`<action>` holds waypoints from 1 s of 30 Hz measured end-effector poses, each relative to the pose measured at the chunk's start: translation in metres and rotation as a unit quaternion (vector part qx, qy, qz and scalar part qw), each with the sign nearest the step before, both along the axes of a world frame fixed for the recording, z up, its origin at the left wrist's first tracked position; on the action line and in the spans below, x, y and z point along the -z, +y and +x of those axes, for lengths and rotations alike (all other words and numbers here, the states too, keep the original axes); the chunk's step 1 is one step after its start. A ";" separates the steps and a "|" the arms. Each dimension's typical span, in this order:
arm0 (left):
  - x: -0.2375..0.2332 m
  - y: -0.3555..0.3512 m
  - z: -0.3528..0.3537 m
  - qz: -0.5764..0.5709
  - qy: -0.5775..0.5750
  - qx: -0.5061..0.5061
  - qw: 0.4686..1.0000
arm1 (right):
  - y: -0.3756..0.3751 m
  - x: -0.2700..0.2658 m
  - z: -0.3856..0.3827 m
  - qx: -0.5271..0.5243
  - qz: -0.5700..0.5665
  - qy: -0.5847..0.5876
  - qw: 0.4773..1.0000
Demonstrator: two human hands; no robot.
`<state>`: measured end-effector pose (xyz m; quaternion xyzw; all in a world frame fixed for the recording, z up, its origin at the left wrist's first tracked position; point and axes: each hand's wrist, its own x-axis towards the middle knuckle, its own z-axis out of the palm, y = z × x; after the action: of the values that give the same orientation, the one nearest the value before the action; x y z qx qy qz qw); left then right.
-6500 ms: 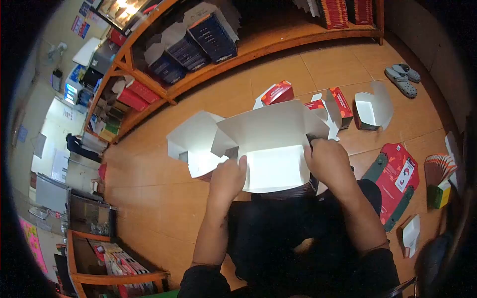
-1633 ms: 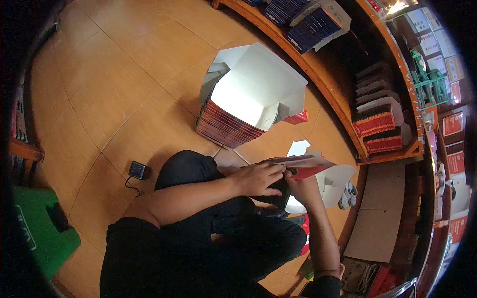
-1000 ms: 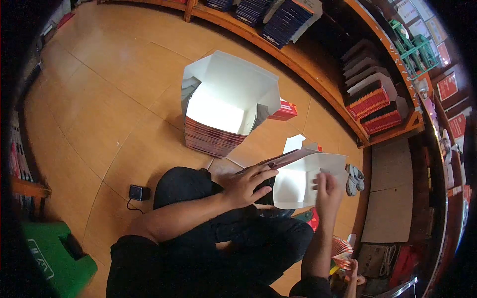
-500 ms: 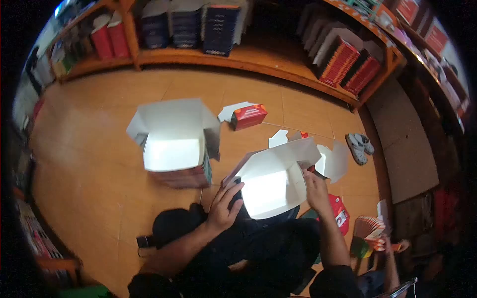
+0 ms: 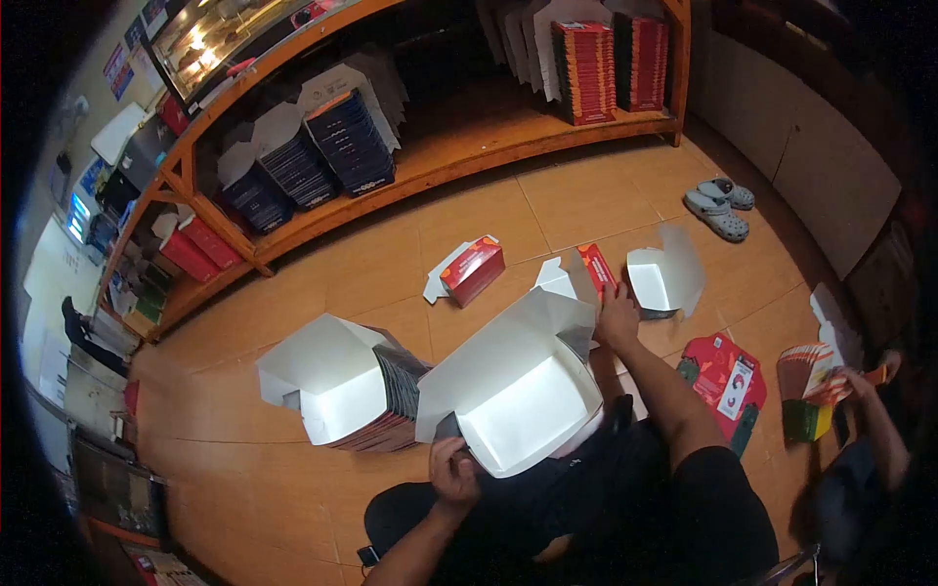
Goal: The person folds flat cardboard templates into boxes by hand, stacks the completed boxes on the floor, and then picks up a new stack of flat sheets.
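Observation:
A large open carton (image 5: 528,410) with a white inside rests over my lap, its lid standing up at the back. My left hand (image 5: 454,474) is closed on its near left corner, thumb and fingers at the edge. Beyond its right side flap, my right hand (image 5: 618,320) has its fingers closed over the near end of a small red carton (image 5: 594,264). The large carton's flap hides part of the red one. To the left stands a stack of nested cartons (image 5: 366,410), the top one open with its lid raised.
On the floor are a red and white box (image 5: 474,272), a small open white box (image 5: 653,278), a flat red carton (image 5: 723,386) and grey clogs (image 5: 721,210). A wooden shelf (image 5: 469,156) holds stacked cartons. At right, another person's hand (image 5: 860,383) holds striped cartons (image 5: 806,376).
My right hand has left the large carton's right side and reached forward to the small red carton. My left hand stays on the large carton, now lower on its corner. The view has turned.

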<state>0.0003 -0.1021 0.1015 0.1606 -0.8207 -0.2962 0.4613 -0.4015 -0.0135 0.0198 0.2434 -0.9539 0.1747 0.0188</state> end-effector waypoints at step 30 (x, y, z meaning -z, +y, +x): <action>-0.021 0.018 -0.026 -0.192 -0.040 0.175 0.965 | 0.125 -0.263 0.229 -0.057 -0.235 -0.342 0.908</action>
<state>-0.0255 -0.0837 0.1226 -0.0651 -0.8952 -0.2024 0.3916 -0.1724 0.1119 0.2828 0.2111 -0.8177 0.4670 -0.2621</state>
